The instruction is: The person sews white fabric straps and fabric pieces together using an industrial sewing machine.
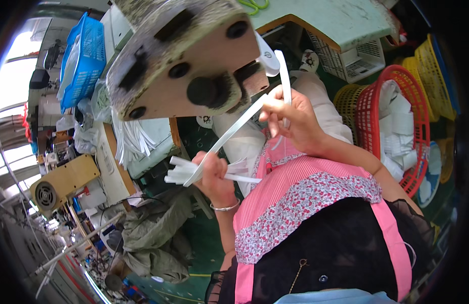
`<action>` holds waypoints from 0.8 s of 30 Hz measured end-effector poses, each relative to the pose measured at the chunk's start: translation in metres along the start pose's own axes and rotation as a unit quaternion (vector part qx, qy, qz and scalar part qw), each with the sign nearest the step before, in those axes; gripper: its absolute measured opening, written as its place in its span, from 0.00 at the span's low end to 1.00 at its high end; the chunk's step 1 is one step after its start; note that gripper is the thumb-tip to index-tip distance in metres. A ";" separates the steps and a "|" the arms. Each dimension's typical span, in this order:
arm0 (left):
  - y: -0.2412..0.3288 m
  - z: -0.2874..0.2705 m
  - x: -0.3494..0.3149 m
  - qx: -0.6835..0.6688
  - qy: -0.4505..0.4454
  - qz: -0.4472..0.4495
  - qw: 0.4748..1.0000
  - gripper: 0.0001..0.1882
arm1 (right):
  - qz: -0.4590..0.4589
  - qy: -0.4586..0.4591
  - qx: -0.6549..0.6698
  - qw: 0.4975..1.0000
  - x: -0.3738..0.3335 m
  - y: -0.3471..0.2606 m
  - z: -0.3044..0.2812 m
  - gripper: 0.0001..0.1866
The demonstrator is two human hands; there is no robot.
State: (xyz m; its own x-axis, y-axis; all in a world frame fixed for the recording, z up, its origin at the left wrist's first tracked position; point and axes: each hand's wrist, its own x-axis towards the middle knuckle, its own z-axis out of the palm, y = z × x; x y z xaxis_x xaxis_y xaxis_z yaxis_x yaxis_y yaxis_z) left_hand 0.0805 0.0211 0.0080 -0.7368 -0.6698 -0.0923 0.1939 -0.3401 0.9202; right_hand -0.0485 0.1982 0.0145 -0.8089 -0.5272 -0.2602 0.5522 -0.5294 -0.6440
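Note:
My left hand (216, 183) is closed around a bundle of white strips (179, 170), whose ends stick out on both sides of the fist. One long flat white strip (232, 133) runs slantwise from this fist up to my right hand (299, 120). The right fingers are pinched on the strip's upper part, and a white strip end (284, 71) stands up above them. Both hands are over my lap, just in front of a worn sewing machine head (194, 76) that fills the upper middle. The right fingertips partly hide how the strip is gripped.
More white strips (127, 139) hang over the table edge on the left. A blue basket (95, 55) stands beyond them. To my right are a red basket (366, 109) with white pieces (396, 126) and yellow baskets (426, 71). Grey-green cloth (158, 233) is heaped at lower left.

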 end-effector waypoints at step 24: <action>-0.009 0.057 0.032 -0.084 -0.001 -0.067 0.994 0.07 | -0.051 -0.008 -0.173 0.984 0.014 -0.019 0.015 0.06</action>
State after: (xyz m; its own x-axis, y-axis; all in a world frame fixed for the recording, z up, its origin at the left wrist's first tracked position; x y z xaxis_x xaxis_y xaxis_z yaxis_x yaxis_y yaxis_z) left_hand 0.0182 0.0407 0.0183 -0.7642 -0.6102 -0.2089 0.1993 -0.5313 0.8234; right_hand -0.0675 0.1910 0.0335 -0.8516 -0.4952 -0.1720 0.3645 -0.3236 -0.8732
